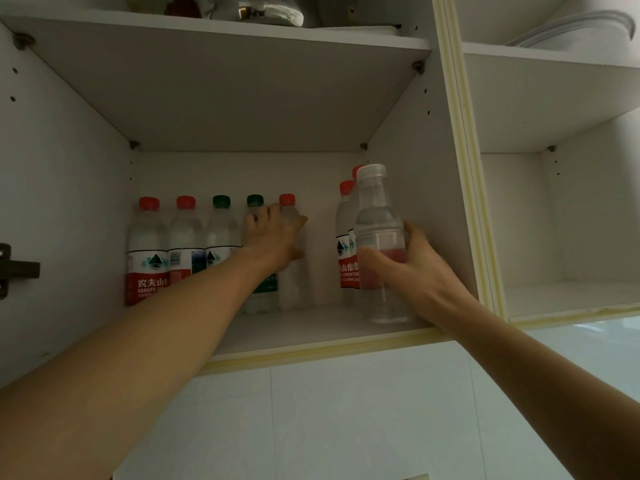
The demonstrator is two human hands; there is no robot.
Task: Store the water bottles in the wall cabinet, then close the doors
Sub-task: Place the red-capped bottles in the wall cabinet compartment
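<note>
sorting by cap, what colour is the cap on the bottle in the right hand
Clear to whitish cap, seen in the head view.

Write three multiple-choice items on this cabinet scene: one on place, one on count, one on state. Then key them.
1. Where is the clear plastic bottle with the white cap?
A. upper shelf
B. front right of the lower shelf
C. far left

2. How many green caps show?
A. two
B. four
C. none

3. The right hand is:
A. hanging idle
B. flat on the shelf
C. gripping the white-capped bottle

B: it stands by the cabinet's right wall.
A: two green-capped bottles stand in the back row.
C: its fingers wrap the bottle.
</note>
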